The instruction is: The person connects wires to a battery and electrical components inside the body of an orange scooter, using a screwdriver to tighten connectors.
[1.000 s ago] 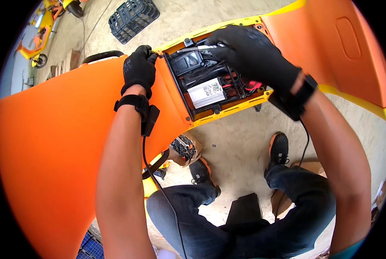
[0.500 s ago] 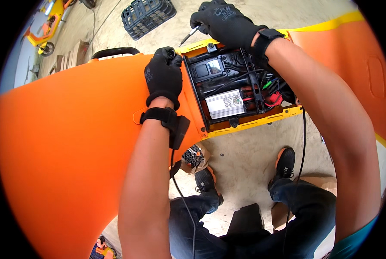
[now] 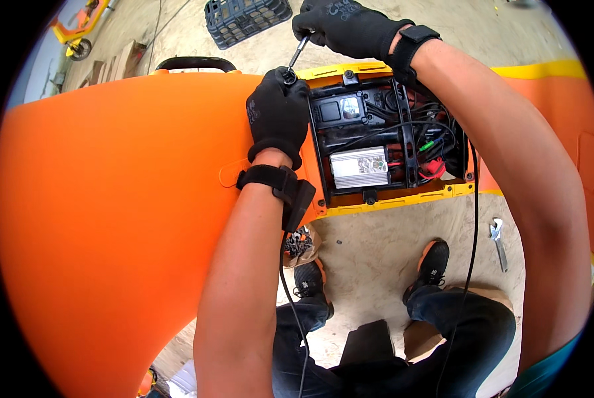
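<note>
My left hand, in a black glove, is closed at the upper edge of the orange body panel, around a small dark round piece too small to name. My right hand, also gloved, grips a slim screwdriver-like tool with a silver shaft; its handle is hidden in my fist. The tool slants down, its tip at the round piece. Beside my hands lies an open compartment holding a silver finned box, a black module, cables and a red connector.
A yellow rim with bolts borders the compartment. Beyond it stands a black plastic crate. An adjustable wrench lies on the floor at right, and a paper bag of hardware sits near my foot. Black cords hang down from my wrists.
The tool's tip has come from beside my left hand onto the small round piece in it. My view has shifted, bringing the wrench into sight.
</note>
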A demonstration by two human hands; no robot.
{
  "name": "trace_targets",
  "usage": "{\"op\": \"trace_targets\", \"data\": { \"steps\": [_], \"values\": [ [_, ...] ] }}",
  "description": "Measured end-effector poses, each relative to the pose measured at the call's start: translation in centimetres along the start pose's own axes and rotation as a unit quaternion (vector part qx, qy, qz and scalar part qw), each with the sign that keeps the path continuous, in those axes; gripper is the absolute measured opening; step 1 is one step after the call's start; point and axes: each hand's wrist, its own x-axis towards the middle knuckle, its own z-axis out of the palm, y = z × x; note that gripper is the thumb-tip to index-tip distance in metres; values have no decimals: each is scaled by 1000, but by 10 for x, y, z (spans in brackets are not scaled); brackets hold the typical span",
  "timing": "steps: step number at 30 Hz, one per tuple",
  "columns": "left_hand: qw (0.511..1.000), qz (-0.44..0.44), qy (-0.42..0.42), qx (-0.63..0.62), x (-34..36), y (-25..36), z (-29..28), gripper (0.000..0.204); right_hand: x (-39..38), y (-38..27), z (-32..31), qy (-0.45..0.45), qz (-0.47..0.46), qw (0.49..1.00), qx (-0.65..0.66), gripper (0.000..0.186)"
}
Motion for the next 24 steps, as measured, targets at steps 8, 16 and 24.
{"op": "trace_targets", "data": {
  "steps": [8,16,24],
  "values": [
    [987,-91,31,-129,0,1,11,26,13,-5,-4,-38,7,999,12,14],
    [999,-34,38,-2,-5,6,4,27,27,-7,8,-1,-42,999,-35,13],
    [999,10,32,5,-5,6,1,25,48,10,48,136,-187,972,-35,16]
  ]
}}
